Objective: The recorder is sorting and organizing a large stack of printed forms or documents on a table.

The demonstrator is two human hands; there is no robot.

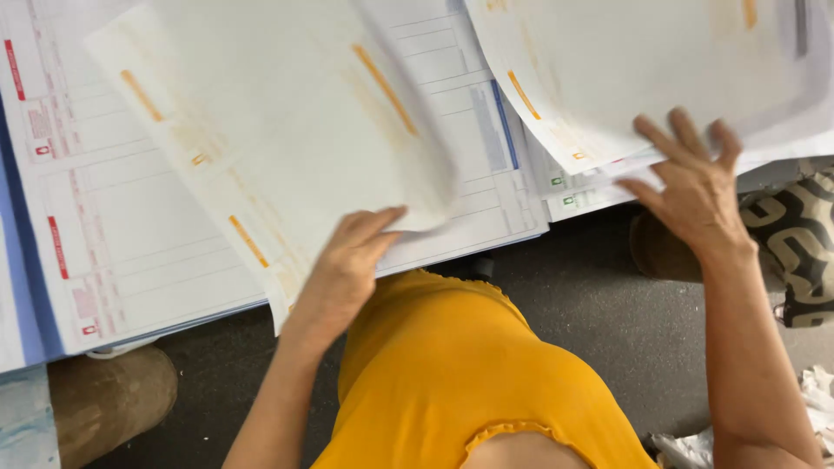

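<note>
My left hand (pixel 347 260) is clamped on the near edge of a large white sheet (pixel 278 130), fingers over the top face and the thumb presumably beneath, though I cannot see it; the sheet is raised and tilted, its yellow-orange marks showing through, and it lies across the ruled printed forms (pixel 113 226) spread flat below. My right hand (pixel 695 195) is spread, fingers apart, pressing against the lower edge of a second lifted bundle of sheets (pixel 625 69) at upper right; it bears on the paper rather than gripping it, so far as the blur allows me to judge. The step in hand, in my assessment, is sorting or turning over sheets, one leaf lifted by each hand. The next move calls for a firm pinch at the left and steady support at the right, so neither leaf creases or slips onto the dark floor (pixel 599 304) below the tabletop edge.
</note>
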